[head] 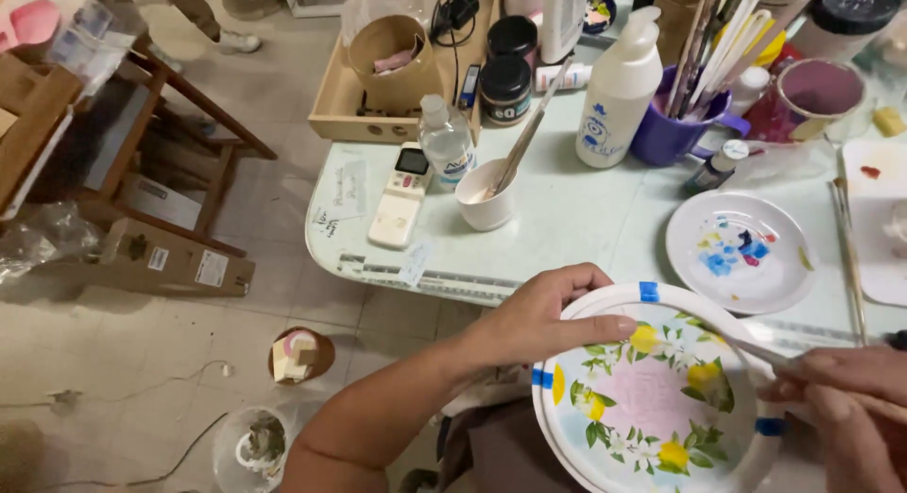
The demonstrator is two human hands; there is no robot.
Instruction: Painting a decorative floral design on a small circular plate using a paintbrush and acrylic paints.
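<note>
White round plate (pixel 652 399) with painted lemons, leaves and blue tape tabs sits low, just off the counter (pixel 586 219) edge. Left hand (pixel 539 318) clamps the plate's upper-left rim, thumb lying across the face. Right hand (pixel 846 399) at the plate's right is pinched shut on a thin brush (pixel 756 349), tip over the lemons. Best: keep rim grip firm, thumb off wet paint, light short strokes. Paint palette dish (pixel 740 252) lies beyond the plate.

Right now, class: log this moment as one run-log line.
left hand: steadies painted plate | right hand: holds paintbrush on plate | palette plate: on table
</note>
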